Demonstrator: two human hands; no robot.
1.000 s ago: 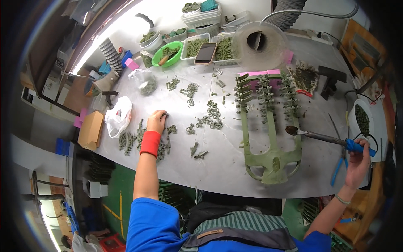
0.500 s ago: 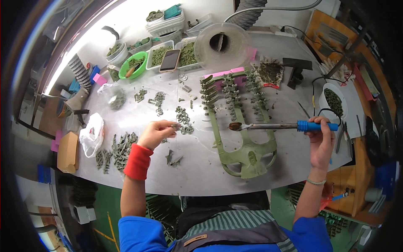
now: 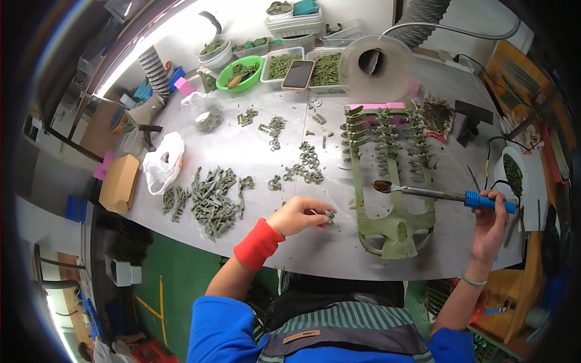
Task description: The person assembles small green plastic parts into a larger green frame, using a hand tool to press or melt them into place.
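Near the table's front, my left hand (image 3: 296, 216) is closed, with a small grey-green part (image 3: 330, 216) pinched at its fingertips, left of a green branched frame (image 3: 396, 228). Small matching parts stud the frame's three long arms, and its wide, holed end faces me. My right hand (image 3: 489, 224) grips the blue handle of a soldering iron (image 3: 436, 193) at the right. The iron's long metal shaft points left across the frame, and its brown-coated tip is above the frame's left arm. Loose ring-shaped parts (image 3: 308, 160) lie beyond my left hand.
A heap of green parts (image 3: 215, 202) lies left, beside a white plastic bag (image 3: 163, 162) and a cardboard box (image 3: 119, 183). At the back are a green bowl (image 3: 259, 62), parts tubs, a phone (image 3: 298, 74) and a duct mouth (image 3: 370, 60). A white bowl (image 3: 505, 172) stands right.
The view has shifted, so the table sits further right. My left hand has moved nearer me and toward the frame, away from the ring-shaped parts, holding a small part. My right hand keeps the iron.
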